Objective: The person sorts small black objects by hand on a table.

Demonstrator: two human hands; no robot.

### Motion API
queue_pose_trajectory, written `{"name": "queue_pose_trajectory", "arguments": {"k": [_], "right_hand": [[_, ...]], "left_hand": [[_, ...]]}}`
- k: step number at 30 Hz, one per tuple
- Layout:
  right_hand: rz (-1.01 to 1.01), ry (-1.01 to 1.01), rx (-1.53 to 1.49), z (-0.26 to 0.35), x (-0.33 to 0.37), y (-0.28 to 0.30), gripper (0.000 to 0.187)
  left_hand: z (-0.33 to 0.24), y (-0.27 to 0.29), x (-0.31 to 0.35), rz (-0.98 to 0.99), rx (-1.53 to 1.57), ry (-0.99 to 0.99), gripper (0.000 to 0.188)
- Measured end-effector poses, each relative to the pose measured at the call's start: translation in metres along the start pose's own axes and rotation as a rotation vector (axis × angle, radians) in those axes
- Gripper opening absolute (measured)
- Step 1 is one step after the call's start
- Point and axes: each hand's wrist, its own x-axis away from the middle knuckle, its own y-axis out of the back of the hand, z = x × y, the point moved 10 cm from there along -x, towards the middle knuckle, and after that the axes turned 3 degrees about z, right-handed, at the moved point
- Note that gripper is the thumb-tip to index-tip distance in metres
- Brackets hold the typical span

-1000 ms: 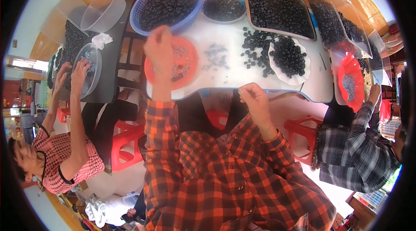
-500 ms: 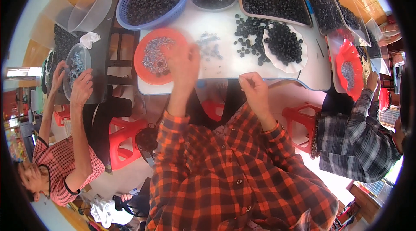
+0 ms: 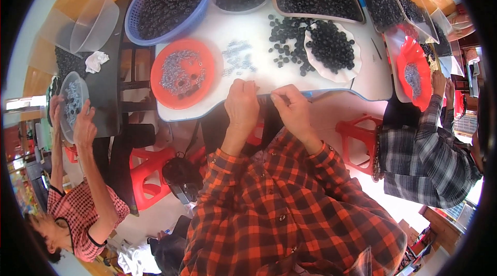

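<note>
At the front edge of the white table [image 3: 248,27], my left hand [image 3: 242,105] and my right hand [image 3: 294,110] face each other a short way apart. Each has its fingers pinched; whatever is between them is too small to make out. Left of my left hand lies an orange-red plate [image 3: 156,82] of small shiny clear pieces with a few dark round ones. Loose clear pieces [image 3: 238,58] are scattered just beyond my left hand. Past my right hand, black round wheel-like pieces [image 3: 334,45] fill a white scalloped plate [image 3: 344,75], and more [image 3: 290,32] lie beside it.
Along the back stand a blue basket [image 3: 135,32], a clear round bowl [image 3: 240,11] and a metal-rimmed tray [image 3: 321,16], all with black pieces. A co-worker [image 3: 88,208] at left handles a clear bowl; another [image 3: 424,157] sits at right by a red scalloped dish [image 3: 427,92].
My left hand has moved from over the orange-red plate rightward to the table's front edge, beside my right hand. My right hand remains pinched. The view has shifted slightly.
</note>
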Motion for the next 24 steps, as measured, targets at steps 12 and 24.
{"name": "queue_pose_trajectory", "arguments": {"k": [12,24], "right_hand": [[-0.01,0.092,-0.106,0.008,-0.003,0.008,0.017],[-0.109,-0.032,-0.054,-0.019,-0.004,0.038,0.006]], "left_hand": [[0.007,-0.051,0.017,0.205,1.222,0.491,0.013],[-0.034,-0.033,-0.031,0.047,0.605,-0.01,0.014]]}}
